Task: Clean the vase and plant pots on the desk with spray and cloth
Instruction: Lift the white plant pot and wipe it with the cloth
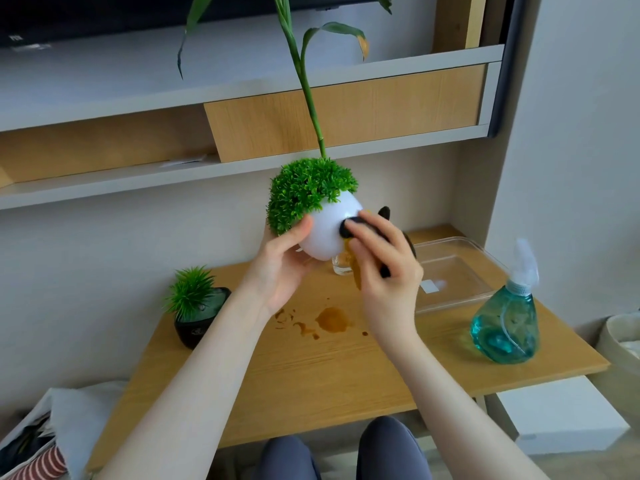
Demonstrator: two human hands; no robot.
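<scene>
My left hand (277, 268) grips a white round plant pot (329, 233) with a bushy green top, held tilted in the air above the desk. My right hand (384, 271) holds a dark cloth (360, 226) with a yellow-brown side and presses it against the pot's white side. A small black pot (197, 323) with a spiky green plant stands at the desk's left edge. Behind my hands stands a glass vase (341, 266), mostly hidden, with a tall green stem (306, 91) rising from it. The blue spray bottle (507, 323) stands on the right.
Brown liquid stains (330, 320) lie on the wooden desk (311, 368) in the middle. A clear plastic tray (453, 268) sits at the back right. Shelves run along the wall behind. My knees are under the desk's front edge.
</scene>
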